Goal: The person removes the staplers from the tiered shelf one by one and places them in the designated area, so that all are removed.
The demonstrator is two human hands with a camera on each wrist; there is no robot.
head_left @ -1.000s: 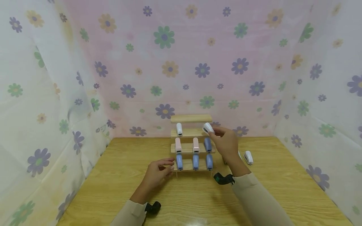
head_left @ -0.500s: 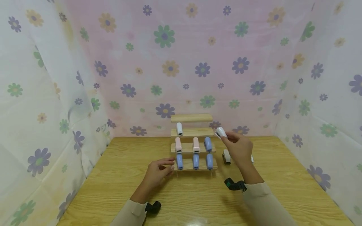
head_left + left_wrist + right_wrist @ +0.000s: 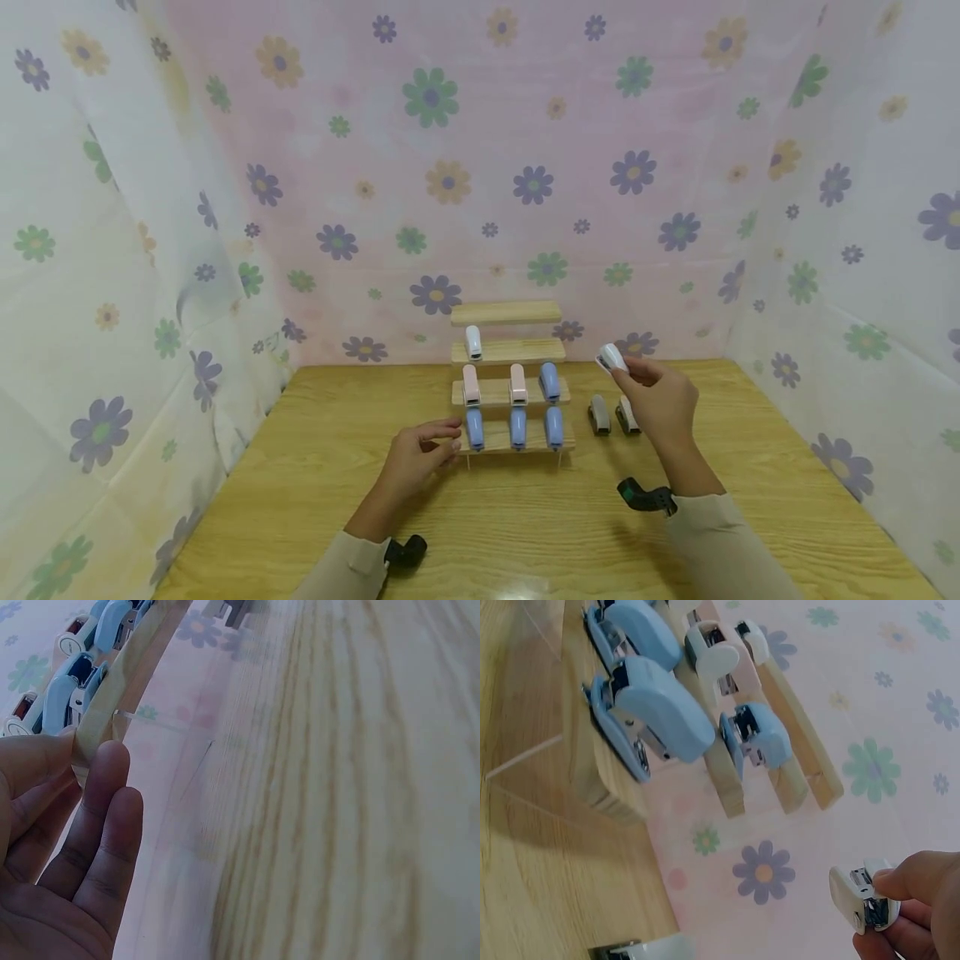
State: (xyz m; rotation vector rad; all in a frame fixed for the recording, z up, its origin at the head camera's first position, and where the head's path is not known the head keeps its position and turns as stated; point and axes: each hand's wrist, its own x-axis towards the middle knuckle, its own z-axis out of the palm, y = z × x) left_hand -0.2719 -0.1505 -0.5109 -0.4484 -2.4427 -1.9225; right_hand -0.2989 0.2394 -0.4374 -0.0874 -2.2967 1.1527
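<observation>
My right hand [image 3: 663,408] holds a small white stapler [image 3: 612,358] between thumb and fingers, raised over the table to the right of the stand. In the right wrist view that stapler [image 3: 859,896] is tilted, its metal mechanism showing. My left hand [image 3: 412,458] pinches the left end of the bottom shelf [image 3: 94,735] of a tiered wooden stand [image 3: 506,352]. Blue staplers [image 3: 517,427] line the bottom shelf. On the second shelf sit two pink staplers [image 3: 470,385] and a blue stapler [image 3: 550,381]. One white stapler [image 3: 472,342] stands at the left of the third shelf.
A greyish stapler [image 3: 598,415] and a white stapler [image 3: 627,415], partly hidden by the right hand, stand on the wooden table [image 3: 337,417] right of the stand. The stand has clear supports [image 3: 165,727]. Flower-patterned cloth [image 3: 487,125] encloses the back and sides.
My right hand has moved right and slightly down, away from the third shelf, still holding the white stapler. The two staplers on the table show more now. My left hand has stayed put.
</observation>
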